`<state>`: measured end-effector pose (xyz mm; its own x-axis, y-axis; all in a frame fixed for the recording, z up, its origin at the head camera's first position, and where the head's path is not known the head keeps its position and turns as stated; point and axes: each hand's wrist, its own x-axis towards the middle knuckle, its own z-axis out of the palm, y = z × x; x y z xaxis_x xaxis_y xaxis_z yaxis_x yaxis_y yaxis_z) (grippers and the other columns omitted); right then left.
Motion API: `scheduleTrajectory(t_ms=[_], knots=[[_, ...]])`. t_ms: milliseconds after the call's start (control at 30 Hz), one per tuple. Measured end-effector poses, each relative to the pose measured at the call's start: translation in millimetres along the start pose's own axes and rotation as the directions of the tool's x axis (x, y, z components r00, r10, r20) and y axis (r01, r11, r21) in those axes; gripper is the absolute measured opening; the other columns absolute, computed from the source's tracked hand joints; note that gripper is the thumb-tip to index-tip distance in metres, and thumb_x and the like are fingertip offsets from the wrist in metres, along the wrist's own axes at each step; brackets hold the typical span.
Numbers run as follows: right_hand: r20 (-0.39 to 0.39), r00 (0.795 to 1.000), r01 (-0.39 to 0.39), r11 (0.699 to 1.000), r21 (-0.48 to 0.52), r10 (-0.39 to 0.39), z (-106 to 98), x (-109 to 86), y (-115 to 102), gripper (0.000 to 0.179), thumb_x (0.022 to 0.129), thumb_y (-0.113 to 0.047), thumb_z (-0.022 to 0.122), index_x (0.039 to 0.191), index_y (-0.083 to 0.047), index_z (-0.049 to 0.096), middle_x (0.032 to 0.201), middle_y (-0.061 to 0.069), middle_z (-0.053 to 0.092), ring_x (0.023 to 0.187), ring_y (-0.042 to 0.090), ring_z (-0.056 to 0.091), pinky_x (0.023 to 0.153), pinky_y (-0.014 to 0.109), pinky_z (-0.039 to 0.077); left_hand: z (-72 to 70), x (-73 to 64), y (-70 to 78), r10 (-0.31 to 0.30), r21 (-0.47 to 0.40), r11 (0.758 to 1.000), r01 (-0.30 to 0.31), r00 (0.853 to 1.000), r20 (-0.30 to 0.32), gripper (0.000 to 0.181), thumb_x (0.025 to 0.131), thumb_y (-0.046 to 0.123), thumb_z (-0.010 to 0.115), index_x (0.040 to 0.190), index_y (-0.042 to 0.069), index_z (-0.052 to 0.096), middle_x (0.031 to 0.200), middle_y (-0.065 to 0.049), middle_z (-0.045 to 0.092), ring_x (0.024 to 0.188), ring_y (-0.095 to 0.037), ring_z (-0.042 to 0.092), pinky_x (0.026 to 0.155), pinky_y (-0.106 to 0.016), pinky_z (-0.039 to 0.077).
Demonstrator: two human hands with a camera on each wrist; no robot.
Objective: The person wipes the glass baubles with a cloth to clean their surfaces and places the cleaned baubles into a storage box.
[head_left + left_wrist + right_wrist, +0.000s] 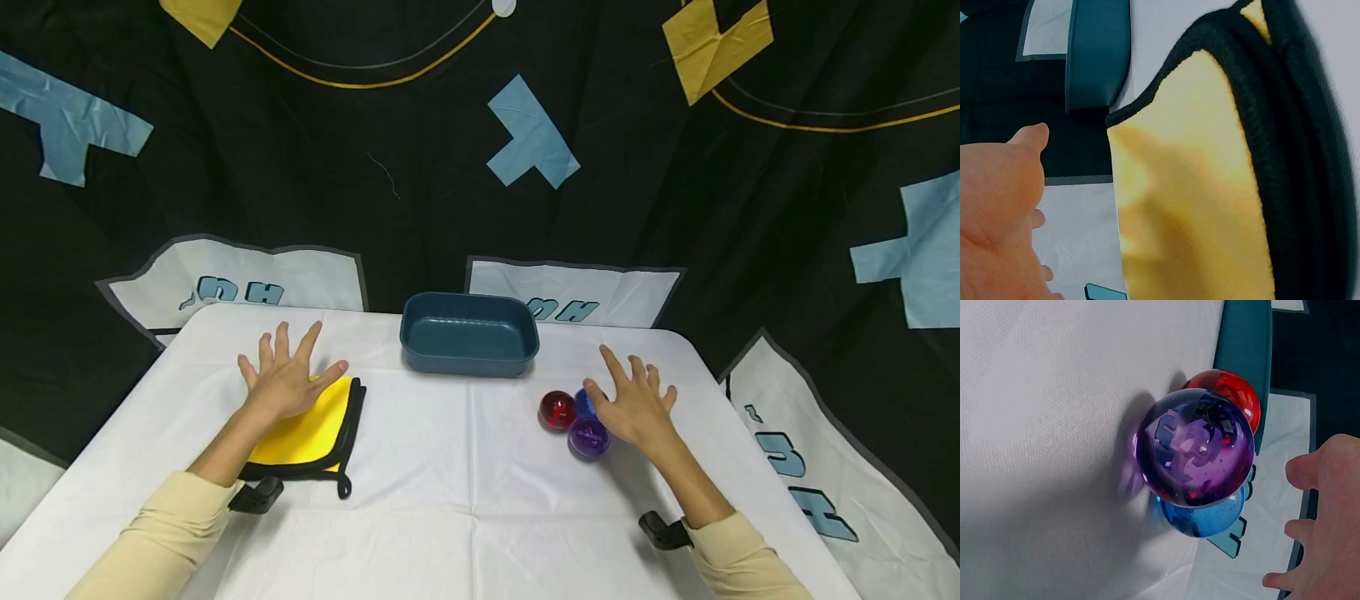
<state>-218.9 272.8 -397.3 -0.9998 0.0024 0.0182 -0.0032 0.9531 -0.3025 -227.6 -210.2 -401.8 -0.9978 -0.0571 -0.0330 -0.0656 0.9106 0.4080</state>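
Observation:
My left hand is spread over a folded yellow cloth with black edging and a small black loop at its corner. In the left wrist view the palm hovers beside the cloth, holding nothing. On the right, my right hand has its fingers spread above three clear glossy balls: a red ball, a purple ball and a blue ball partly covered by the thumb. The right wrist view has the purple ball in front, with the fingers apart from it.
A dark teal rectangular dish stands at the table's far middle, between the hands. White cloth covers the table. Behind it hangs a black sheet with blue and yellow tape patches. Black wrist mounts sit under both sleeves.

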Motion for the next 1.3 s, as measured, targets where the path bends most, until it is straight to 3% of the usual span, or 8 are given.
scheduleTrajectory(t_ms=[233, 433, 567, 700, 933, 1133, 1300], knots=[[-0.001, 1.0, 0.009, 0.996, 0.086, -0.009, 2.4, 1.8, -0.9, 0.071, 0.102, -0.049, 0.044, 0.162, -0.016, 0.023, 0.158, 0.035, 0.024, 0.143, 0.057, 0.024, 0.103, 0.081, 0.021, -0.2, -0.2, -3.8, 0.006, -0.036, 0.999, -0.006, 1.0, 0.021, 0.091, 0.097, 0.059, 0.053, 0.162, 0.012, 0.011, 0.161, -0.039, -0.008, 0.145, -0.063, -0.006, 0.112, -0.079, -0.008], [0.058, 0.998, -0.019, 0.974, 0.226, 0.007, 2.6, 2.5, 2.8, 0.07, 0.102, -0.049, 0.045, 0.161, -0.015, 0.026, 0.161, 0.029, 0.028, 0.146, 0.056, 0.026, 0.111, 0.078, 0.022, -0.1, 0.7, -3.0, 0.014, -0.066, 0.998, -0.011, 0.999, 0.039, 0.091, 0.097, 0.058, 0.053, 0.163, 0.012, 0.01, 0.161, -0.038, -0.007, 0.146, -0.062, -0.003, 0.113, -0.078, -0.003], [0.077, 0.997, -0.041, 0.956, 0.29, 0.019, 3.4, 2.9, 5.5, 0.068, 0.102, -0.048, 0.049, 0.159, -0.015, 0.031, 0.158, 0.03, 0.035, 0.142, 0.055, 0.034, 0.111, 0.071, 0.032, -1.8, -0.6, 0.0, 0.032, -0.089, 0.996, -0.028, 0.999, 0.044, 0.091, 0.098, 0.057, 0.053, 0.163, 0.011, 0.01, 0.162, -0.038, -0.005, 0.146, -0.061, -0.001, 0.113, -0.079, -0.001], [0.089, 0.996, -0.058, 0.941, 0.334, 0.03, 4.6, 3.8, 7.5, 0.066, 0.101, -0.045, 0.053, 0.157, -0.014, 0.036, 0.152, 0.032, 0.042, 0.136, 0.054, 0.044, 0.106, 0.068, 0.039, -3.9, -2.4, 4.4, 0.045, -0.102, 0.994, -0.041, 0.998, 0.043, 0.091, 0.098, 0.058, 0.053, 0.163, 0.011, 0.01, 0.161, -0.039, -0.003, 0.146, -0.06, 0.002, 0.114, -0.078, 0.002], [0.099, 0.994, -0.08, 0.919, 0.387, 0.045, 5.9, 5.2, 9.3, 0.064, 0.099, -0.04, 0.058, 0.155, -0.014, 0.039, 0.15, 0.031, 0.046, 0.133, 0.049, 0.049, 0.107, 0.064, 0.041, -12.3, -2.8, 10.1, 0.048, -0.13, 0.99, -0.044, 0.999, 0.025, 0.092, 0.097, 0.057, 0.056, 0.163, 0.012, 0.012, 0.161, -0.039, 0.007, 0.144, -0.06, 0.014, 0.115, -0.076, 0.013], [0.092, 0.995, -0.075, 0.913, 0.402, 0.042, 4.8, 4.6, 7.5, 0.064, 0.099, -0.039, 0.059, 0.155, -0.013, 0.04, 0.15, 0.031, 0.046, 0.133, 0.049, 0.05, 0.106, 0.063, 0.042, -20.6, 0.5, -3.9, 0.01, -0.201, 0.98, -0.002, 0.999, 0.04, 0.088, 0.1, 0.057, 0.05, 0.162, 0.007, 0.013, 0.159, -0.037, 0.02, 0.138, -0.059, 0.03, 0.108, -0.076, 0.028], [0.102, 0.994, -0.083, 0.911, 0.403, 0.045, 3.8, 2.6, 6.0, 0.064, 0.099, -0.039, 0.059, 0.154, -0.011, 0.04, 0.149, 0.032, 0.046, 0.132, 0.05, 0.05, 0.106, 0.063, 0.042, -20.5, 1.0, -22.8, -0.058, -0.219, 0.973, 0.073, 0.995, 0.076, 0.085, 0.101, 0.056, 0.046, 0.161, 0.003, 0.015, 0.16, -0.035, 0.02, 0.139, -0.06, 0.029, 0.11, -0.074, 0.029]])
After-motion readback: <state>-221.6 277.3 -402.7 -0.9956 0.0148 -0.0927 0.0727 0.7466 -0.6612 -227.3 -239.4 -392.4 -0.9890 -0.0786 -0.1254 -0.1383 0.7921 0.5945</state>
